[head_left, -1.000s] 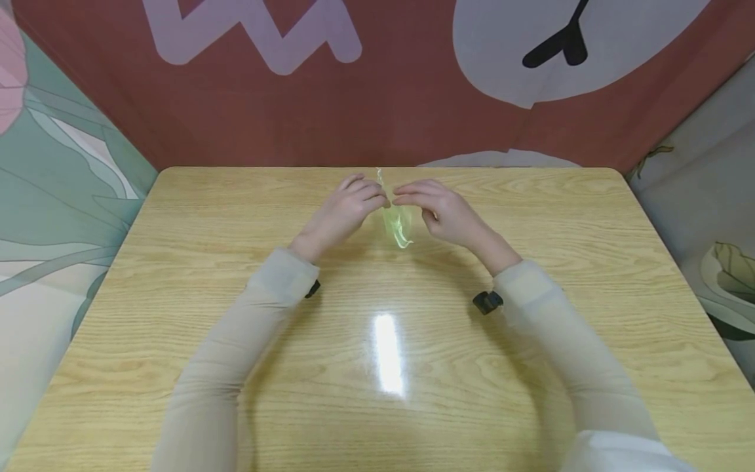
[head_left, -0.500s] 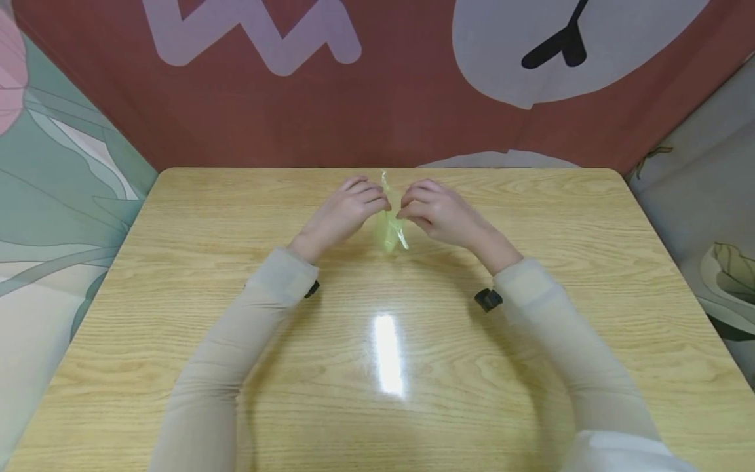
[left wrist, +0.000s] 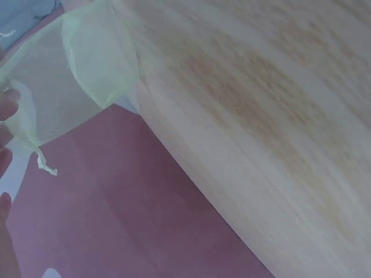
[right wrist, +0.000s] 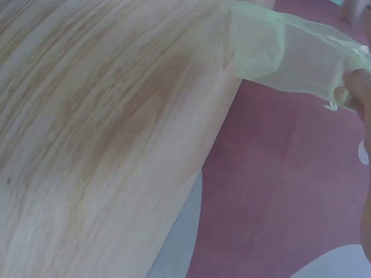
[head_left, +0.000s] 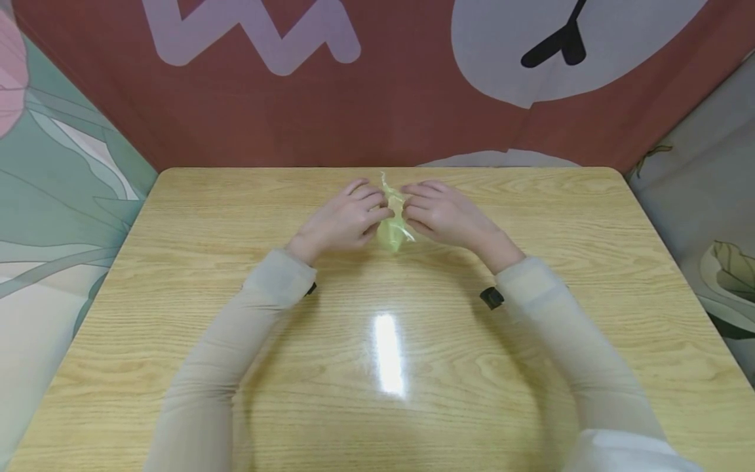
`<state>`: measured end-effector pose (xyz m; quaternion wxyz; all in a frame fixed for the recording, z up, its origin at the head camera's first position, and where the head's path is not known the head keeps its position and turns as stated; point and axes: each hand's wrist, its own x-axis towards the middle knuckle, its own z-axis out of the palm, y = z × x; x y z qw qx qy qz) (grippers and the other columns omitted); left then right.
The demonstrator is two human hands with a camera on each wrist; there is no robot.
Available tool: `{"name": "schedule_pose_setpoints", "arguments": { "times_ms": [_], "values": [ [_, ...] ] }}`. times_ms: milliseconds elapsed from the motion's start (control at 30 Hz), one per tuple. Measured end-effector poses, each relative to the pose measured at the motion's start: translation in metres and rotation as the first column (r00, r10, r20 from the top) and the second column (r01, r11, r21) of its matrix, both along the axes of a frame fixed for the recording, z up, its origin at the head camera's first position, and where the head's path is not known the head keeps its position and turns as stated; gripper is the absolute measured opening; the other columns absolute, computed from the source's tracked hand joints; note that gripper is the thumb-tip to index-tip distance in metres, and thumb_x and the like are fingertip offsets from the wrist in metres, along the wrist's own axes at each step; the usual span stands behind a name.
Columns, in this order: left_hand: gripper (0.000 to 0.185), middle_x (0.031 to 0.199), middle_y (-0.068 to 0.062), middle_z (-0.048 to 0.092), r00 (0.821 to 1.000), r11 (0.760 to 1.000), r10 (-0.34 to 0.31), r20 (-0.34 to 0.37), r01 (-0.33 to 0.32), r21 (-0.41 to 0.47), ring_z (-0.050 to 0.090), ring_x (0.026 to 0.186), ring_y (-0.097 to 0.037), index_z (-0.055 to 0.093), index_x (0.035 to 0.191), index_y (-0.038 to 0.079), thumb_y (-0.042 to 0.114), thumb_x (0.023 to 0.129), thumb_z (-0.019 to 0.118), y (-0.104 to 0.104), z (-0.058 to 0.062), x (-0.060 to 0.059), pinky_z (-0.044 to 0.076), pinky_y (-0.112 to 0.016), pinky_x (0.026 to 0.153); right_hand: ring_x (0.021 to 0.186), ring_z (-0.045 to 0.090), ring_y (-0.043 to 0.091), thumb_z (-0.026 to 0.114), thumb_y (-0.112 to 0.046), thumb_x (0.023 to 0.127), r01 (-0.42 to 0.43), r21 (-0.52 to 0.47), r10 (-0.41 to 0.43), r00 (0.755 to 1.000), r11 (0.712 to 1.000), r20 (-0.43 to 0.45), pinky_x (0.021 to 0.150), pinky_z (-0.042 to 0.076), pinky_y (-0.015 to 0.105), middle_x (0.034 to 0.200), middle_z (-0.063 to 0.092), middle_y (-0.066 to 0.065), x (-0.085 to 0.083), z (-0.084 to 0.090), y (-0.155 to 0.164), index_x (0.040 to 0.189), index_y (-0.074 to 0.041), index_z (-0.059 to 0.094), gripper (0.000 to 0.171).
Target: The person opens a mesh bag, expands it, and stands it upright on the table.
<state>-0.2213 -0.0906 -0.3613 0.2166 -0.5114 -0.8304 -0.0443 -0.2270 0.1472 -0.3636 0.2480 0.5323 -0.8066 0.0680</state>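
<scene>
A small, sheer yellow-green bag (head_left: pixel 390 237) hangs between my two hands over the far part of the table. Thin shiny strings stick out at its top and side. My left hand (head_left: pixel 348 215) pinches its upper edge from the left, fingers bent. On the other side my right hand (head_left: pixel 445 215) pinches the same edge with thumb and fingers. Seen from the left wrist, the bag (left wrist: pixel 98 55) spreads out see-through, a white string end (left wrist: pixel 46 165) dangling below the fingertips. In the right wrist view the bag (right wrist: pixel 290 49) stretches away from the right thumb (right wrist: pixel 355 81).
The light wooden table (head_left: pixel 386 426) runs up to a red-brown printed backdrop (head_left: pixel 401 118) at its far edge. Patterned cloth (head_left: pixel 59 196) hangs along the left side, and more (head_left: pixel 708 196) along the right. A bright light reflection lies on the table's middle.
My right hand's fingers have bent in and closed on the bag's edge. The left fingers have shifted slightly, and the bag now hangs rounder between the hands.
</scene>
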Motion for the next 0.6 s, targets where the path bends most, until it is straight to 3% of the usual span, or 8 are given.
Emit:
{"name": "schedule_pose_setpoints", "arguments": {
  "times_ms": [200,600],
  "values": [
    [0.023,0.108,-0.005,0.070,1.000,0.999,-0.028,-0.010,0.028,-0.036,0.057,0.123,-0.023,0.063,0.100,0.007,-0.002,0.082,0.052,0.0013,-0.0013,0.0010,0.033,-0.044,0.115,0.103,0.066,0.027,0.070,-0.007,0.083,-0.072,-0.030,0.071,0.997,0.997,-0.045,0.094,0.050,0.041,0.091,0.073,0.008,-0.0001,-0.0037,-0.0018,0.086,-0.007,0.067,0.005],
    [0.025,0.100,-0.003,0.072,0.998,0.997,-0.019,-0.065,0.014,-0.075,0.063,0.109,-0.021,0.065,0.094,0.010,-0.008,0.087,0.050,0.0043,-0.0030,0.0028,0.034,-0.042,0.115,0.081,0.062,0.024,0.063,-0.010,0.086,-0.061,0.081,0.050,0.991,0.995,0.125,0.077,0.053,0.038,0.080,0.067,0.006,0.0066,0.0011,-0.0049,0.089,-0.005,0.059,0.007]
  ]
}}
